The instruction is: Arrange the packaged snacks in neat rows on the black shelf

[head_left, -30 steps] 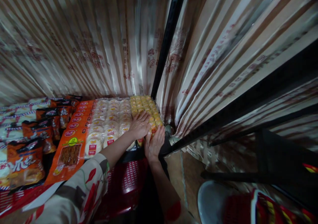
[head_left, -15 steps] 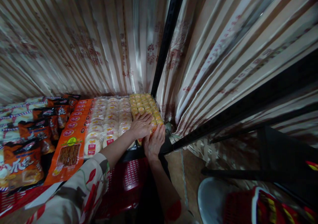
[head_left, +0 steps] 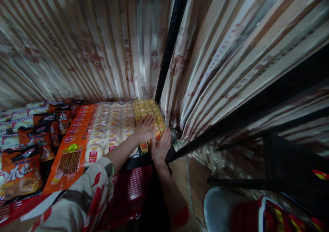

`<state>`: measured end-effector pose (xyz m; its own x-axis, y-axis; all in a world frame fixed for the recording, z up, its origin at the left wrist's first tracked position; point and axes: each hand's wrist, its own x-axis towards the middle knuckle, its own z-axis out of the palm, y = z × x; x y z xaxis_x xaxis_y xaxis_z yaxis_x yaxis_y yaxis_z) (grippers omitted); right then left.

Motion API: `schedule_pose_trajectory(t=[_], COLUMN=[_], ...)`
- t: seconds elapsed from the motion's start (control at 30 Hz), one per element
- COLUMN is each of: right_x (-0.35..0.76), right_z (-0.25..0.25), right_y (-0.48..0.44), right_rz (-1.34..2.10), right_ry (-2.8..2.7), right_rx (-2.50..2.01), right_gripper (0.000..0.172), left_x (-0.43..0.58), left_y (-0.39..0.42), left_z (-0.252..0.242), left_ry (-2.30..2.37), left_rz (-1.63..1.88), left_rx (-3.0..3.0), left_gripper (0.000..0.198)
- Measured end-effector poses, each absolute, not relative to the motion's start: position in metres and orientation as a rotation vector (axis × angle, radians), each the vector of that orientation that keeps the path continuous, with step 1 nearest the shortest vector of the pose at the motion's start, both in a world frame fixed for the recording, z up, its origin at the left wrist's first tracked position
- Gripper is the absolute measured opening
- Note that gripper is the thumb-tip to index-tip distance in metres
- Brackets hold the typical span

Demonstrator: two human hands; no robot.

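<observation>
My left hand [head_left: 144, 129] lies palm down with fingers stretched out on the yellow snack packs [head_left: 149, 110] stacked at the right end of a dark shelf. My right hand [head_left: 161, 147] presses against the front of the same stack near the shelf corner, its fingers flat and pointing up. Beside the yellow packs lie rows of round white cake packs [head_left: 109, 129]. Neither hand visibly grips anything.
Orange pretzel-stick bags [head_left: 70, 149] and orange-black snack bags [head_left: 22, 170] fill the shelf to the left. A black post [head_left: 169, 43] rises behind, with striped curtains on both sides. A red basket [head_left: 128, 191] stands below the shelf, and a grey stool [head_left: 218, 208] lower right.
Both hands stay on the yellow packs, shifting only slightly. The view has drifted a little to the left.
</observation>
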<state>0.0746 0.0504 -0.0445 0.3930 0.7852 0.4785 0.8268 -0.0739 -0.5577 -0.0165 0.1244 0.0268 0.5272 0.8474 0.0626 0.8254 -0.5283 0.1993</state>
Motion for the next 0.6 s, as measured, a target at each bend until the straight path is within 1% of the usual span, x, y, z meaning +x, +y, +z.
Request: schedule_pose_trajectory(t=[0.23, 0.47, 0.6], right_x=[0.065, 0.065, 0.065], right_z=[-0.049, -0.047, -0.049], right_y=[0.049, 0.048, 0.049], right_rz=[-0.076, -0.12, -0.128], right_ry=[-1.391, -1.381, -1.353], right_rx=[-1.862, -1.854, -1.843], right_gripper=[0.062, 0.063, 0.065], left_x=[-0.016, -0.008, 0.004], left_y=[0.124, 0.138, 0.15], left_z=[0.022, 0.037, 0.044], left_ry=[1.392, 1.407, 1.379], left_rz=[0.205, 0.226, 0.148], left_rx=[2.626, 2.582, 2.554], left_gripper=[0.055, 0.056, 0.056])
